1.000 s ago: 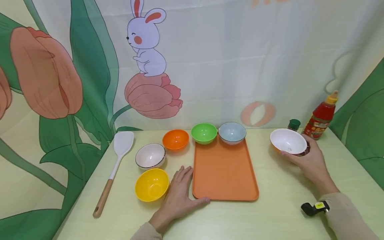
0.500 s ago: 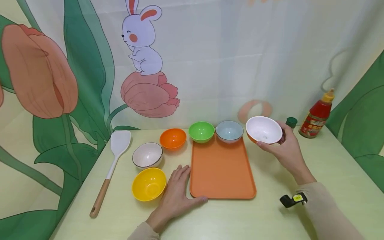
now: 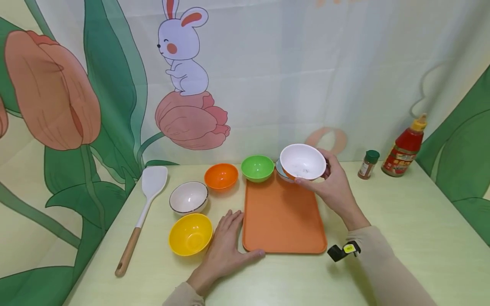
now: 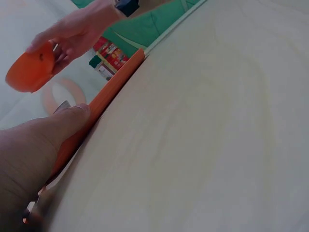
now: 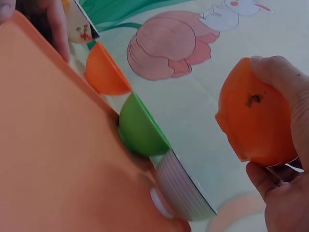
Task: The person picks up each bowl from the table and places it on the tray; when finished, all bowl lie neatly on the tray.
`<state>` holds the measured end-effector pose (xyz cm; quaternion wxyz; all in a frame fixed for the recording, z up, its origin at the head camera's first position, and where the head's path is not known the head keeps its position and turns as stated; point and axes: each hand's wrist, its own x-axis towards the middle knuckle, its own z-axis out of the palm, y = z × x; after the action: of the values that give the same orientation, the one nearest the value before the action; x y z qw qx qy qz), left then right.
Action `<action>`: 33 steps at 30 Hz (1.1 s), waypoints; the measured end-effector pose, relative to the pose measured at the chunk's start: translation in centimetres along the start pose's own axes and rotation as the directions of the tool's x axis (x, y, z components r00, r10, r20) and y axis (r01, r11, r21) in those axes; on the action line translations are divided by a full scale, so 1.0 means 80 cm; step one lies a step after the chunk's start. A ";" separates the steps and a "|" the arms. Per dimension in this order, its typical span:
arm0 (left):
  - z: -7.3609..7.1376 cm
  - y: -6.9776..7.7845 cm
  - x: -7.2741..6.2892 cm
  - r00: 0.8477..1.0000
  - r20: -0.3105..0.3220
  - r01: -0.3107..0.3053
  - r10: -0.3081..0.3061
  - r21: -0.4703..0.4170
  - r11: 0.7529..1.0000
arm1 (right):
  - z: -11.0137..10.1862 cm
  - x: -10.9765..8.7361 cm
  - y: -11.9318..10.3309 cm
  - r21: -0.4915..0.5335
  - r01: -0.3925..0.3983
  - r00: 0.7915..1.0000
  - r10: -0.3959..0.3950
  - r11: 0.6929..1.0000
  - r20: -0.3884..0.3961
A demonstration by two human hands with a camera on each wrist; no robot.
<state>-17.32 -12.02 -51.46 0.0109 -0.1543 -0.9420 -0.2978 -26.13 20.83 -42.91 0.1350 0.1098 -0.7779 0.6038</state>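
Observation:
My right hand [image 3: 337, 191] grips a bowl [image 3: 303, 161], white inside and orange outside, by its right side. In the head view this bowl overlaps the light blue bowl [image 3: 282, 173]; the right wrist view shows it apart from that ribbed bowl [image 5: 183, 186], which stands at the far end of the orange tray [image 3: 283, 221]. Beside it, on the tray's back left corner, is a green bowl [image 3: 257, 168]. My left hand [image 3: 226, 248] rests at the tray's front left corner, fingers extended along the left side, thumb [image 4: 72, 118] by the front edge.
Left of the tray stand an orange bowl [image 3: 221, 176], a white bowl with a dark rim [image 3: 189, 197] and a yellow bowl [image 3: 190, 234]. A spatula [image 3: 139, 225] lies farther left. At the back right are a green-capped spice jar [image 3: 368, 165] and a red sauce bottle [image 3: 405, 148].
My right hand has carried the white-and-orange bowl leftward, from in front of the spice jar and sauce bottle to over the light blue bowl. The left hand stays at the tray corner.

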 end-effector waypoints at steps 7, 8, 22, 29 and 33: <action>0.000 -0.001 0.001 1.000 -0.004 -0.006 0.006 -0.002 1.000 | 0.040 0.003 -0.008 0.046 0.008 0.999 -0.010 0.999 0.044; 0.000 -0.001 0.001 1.000 -0.002 -0.005 0.005 -0.003 1.000 | 0.044 0.003 -0.009 0.051 0.008 0.998 -0.010 0.999 0.054; -0.002 -0.002 0.000 1.000 0.019 0.018 -0.018 0.004 1.000 | 0.075 -0.001 -0.016 0.016 -0.007 0.993 0.005 1.000 0.122; -0.002 -0.002 0.000 1.000 0.009 0.005 -0.005 0.003 1.000 | 0.066 -0.003 -0.010 0.013 0.001 0.995 -0.003 1.000 0.104; -0.003 -0.001 0.000 1.000 0.011 0.005 -0.005 0.004 1.000 | 0.057 -0.006 -0.005 0.002 0.002 0.995 -0.002 1.000 0.097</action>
<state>-17.36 -12.18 -51.33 0.0052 -0.1537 -0.9431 -0.2950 -25.91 16.35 -43.76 0.0977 0.1399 -0.7827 0.5985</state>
